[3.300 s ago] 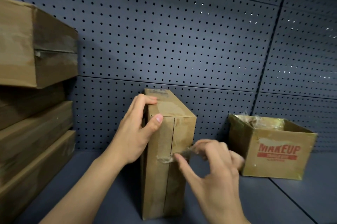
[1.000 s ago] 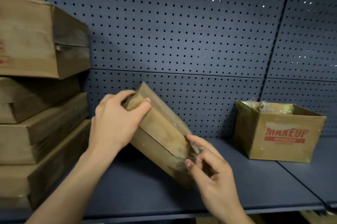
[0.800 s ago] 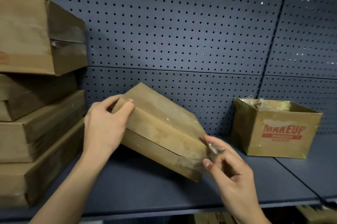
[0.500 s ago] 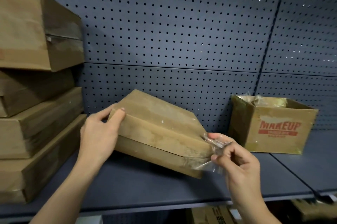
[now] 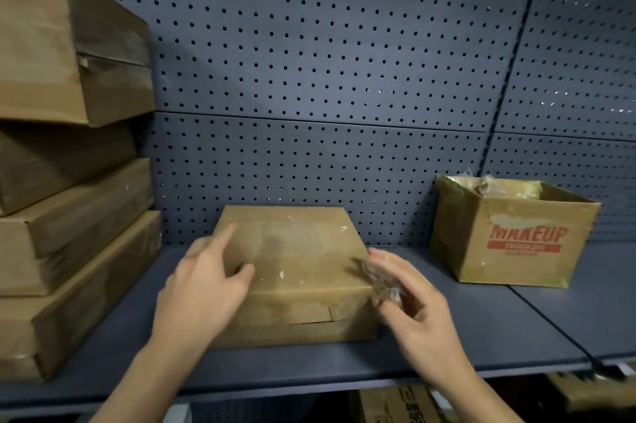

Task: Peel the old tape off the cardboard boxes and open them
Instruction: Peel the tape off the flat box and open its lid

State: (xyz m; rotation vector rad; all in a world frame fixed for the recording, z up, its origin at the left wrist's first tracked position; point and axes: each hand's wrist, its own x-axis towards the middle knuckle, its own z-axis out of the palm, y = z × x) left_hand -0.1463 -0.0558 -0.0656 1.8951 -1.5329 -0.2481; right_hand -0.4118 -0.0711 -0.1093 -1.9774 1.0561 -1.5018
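Left hand (image 5: 203, 288) rests loose-fingered on a cardboard box (image 5: 296, 271); right hand (image 5: 416, 305) pinches crumpled tape (image 5: 382, 285). Stacked boxes (image 5: 69, 216) sit at 9 o'clock, an open MAKEUP box (image 5: 516, 243) at 3.

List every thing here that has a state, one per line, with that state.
Flat brown cardboard box: closed, lying flat on the shelf.
Crumpled clear tape: peeled off, held in right hand.
Left hand: resting on the flat box's top.
Brown MAKEUP-printed cardboard box: open-topped.
Stacked brown cardboard boxes, left: closed.
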